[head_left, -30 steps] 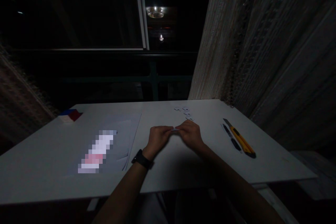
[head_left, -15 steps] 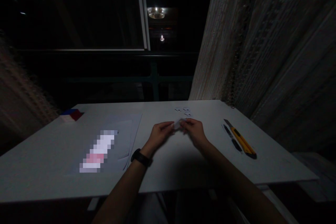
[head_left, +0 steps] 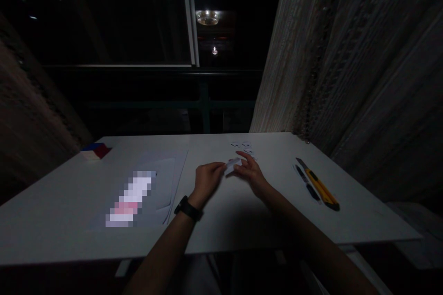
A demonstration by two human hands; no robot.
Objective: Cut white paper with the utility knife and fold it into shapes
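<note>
My left hand (head_left: 206, 180) is closed in a pinch on a small white paper piece (head_left: 232, 164) above the middle of the white table (head_left: 242, 221); a black watch sits on that wrist. My right hand (head_left: 251, 173) is beside it with fingers partly spread, its fingertips touching the same paper piece. Several small paper bits (head_left: 244, 147) lie on the table just beyond my hands. The room is very dim.
A yellow utility knife (head_left: 320, 186) and a dark pen (head_left: 306, 182) lie at the right. Paper sheets (head_left: 152, 184) lie at the left, with a red and blue block (head_left: 94, 150) at the far left corner. Curtains hang left and right; a dark window is behind.
My hands were pressed together on the paper piece; now the right hand's fingers have loosened and spread, and the piece has lifted slightly in the left hand's pinch.
</note>
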